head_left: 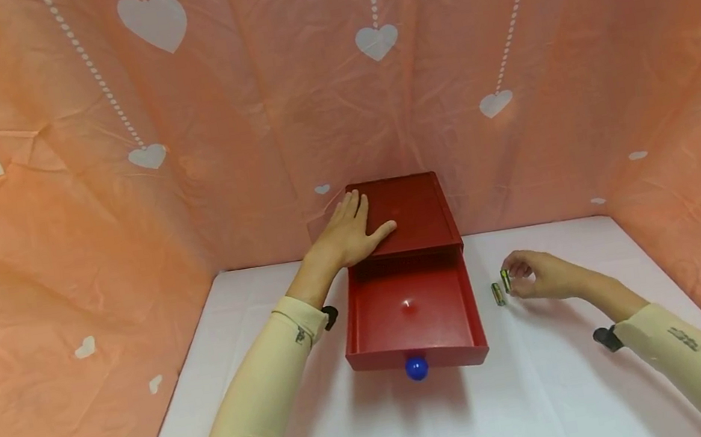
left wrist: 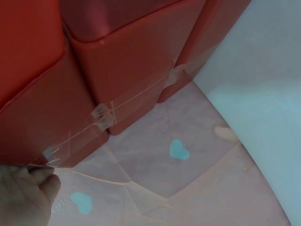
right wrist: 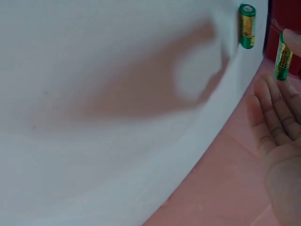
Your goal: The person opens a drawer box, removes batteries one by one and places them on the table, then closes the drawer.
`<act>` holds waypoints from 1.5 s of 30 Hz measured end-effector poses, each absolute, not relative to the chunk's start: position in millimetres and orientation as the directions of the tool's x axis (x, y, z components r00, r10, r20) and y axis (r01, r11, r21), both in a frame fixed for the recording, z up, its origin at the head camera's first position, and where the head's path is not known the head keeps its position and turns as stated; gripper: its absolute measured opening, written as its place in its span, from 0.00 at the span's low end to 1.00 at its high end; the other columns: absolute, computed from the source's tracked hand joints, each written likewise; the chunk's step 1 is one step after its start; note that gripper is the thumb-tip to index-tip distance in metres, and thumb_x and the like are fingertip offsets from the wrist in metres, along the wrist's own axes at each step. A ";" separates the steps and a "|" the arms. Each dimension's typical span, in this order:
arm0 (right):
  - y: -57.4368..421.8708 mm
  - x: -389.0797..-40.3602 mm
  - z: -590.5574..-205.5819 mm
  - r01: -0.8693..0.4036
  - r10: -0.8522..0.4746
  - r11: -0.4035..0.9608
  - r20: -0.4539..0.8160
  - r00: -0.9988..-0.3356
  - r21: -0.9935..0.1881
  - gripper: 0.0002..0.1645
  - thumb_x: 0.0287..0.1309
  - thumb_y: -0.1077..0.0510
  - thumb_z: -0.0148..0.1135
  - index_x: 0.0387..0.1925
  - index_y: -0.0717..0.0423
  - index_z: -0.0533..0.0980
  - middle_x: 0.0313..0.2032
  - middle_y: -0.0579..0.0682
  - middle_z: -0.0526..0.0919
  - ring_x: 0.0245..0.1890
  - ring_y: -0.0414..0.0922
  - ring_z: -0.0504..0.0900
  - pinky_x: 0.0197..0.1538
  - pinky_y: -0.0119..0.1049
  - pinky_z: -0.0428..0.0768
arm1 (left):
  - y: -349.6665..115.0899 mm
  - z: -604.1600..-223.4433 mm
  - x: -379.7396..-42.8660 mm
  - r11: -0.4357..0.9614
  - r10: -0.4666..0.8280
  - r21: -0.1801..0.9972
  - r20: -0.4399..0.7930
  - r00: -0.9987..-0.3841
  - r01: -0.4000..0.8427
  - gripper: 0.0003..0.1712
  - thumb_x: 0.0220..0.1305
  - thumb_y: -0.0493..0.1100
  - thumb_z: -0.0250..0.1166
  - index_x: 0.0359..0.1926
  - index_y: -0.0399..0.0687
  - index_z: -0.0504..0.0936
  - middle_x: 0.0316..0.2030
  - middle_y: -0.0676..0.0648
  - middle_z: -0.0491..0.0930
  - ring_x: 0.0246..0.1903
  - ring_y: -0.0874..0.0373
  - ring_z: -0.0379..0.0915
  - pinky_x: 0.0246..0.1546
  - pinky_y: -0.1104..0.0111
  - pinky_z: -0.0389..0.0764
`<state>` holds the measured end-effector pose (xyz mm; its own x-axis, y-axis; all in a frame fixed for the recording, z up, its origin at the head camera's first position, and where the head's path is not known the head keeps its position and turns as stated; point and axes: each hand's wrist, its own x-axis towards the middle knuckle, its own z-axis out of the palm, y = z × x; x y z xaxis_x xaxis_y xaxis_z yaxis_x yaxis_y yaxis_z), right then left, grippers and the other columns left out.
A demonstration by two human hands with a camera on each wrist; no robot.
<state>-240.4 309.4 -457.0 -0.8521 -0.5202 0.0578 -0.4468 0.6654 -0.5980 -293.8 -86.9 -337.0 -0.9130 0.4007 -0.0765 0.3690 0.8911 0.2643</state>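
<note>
My left hand (head_left: 347, 234) rests with fingers spread on the top of a red drawer cabinet (head_left: 413, 209). The cabinet's drawer (head_left: 379, 320) is pulled out toward me, a blue ball knob (head_left: 417, 368) on its front. Beside the drawer, my right hand (head_left: 543, 276) pinches a green battery (right wrist: 283, 57) between thumb and fingers, holding it upright above the table. A second green battery (right wrist: 247, 26) lies on the white cloth between that hand and the drawer. In the left wrist view, the left hand (left wrist: 28, 193) shows at the cabinet's edge.
A white cloth covers the table (head_left: 553, 392). Orange-pink sheeting (head_left: 280, 108) with white hearts hangs behind the cabinet and at both sides. Clear tape (left wrist: 103, 115) runs along the cabinet's side in the left wrist view.
</note>
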 end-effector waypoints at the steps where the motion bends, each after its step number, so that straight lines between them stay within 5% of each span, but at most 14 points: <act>1: 309.8 -240.8 -458.3 -0.443 -0.520 0.666 0.052 -0.853 -0.601 0.25 0.58 0.63 0.80 0.52 0.69 0.78 0.42 0.52 0.83 0.44 0.49 0.81 0.50 0.43 0.85 | -86.9 -336.8 -293.6 0.891 0.400 0.265 -0.078 -0.913 0.368 0.57 0.79 0.78 0.40 0.88 0.44 0.38 0.87 0.43 0.32 0.86 0.52 0.22 0.85 0.59 0.32; 45: 308.9 -246.9 -482.9 -0.389 -0.508 0.713 -0.048 -0.860 -0.583 0.24 0.55 0.65 0.81 0.50 0.68 0.78 0.43 0.54 0.80 0.46 0.52 0.79 0.55 0.50 0.84 | -86.5 -337.1 -294.6 0.886 0.413 0.261 -0.064 -0.909 0.384 0.56 0.80 0.76 0.41 0.87 0.42 0.39 0.87 0.41 0.33 0.86 0.50 0.23 0.85 0.59 0.32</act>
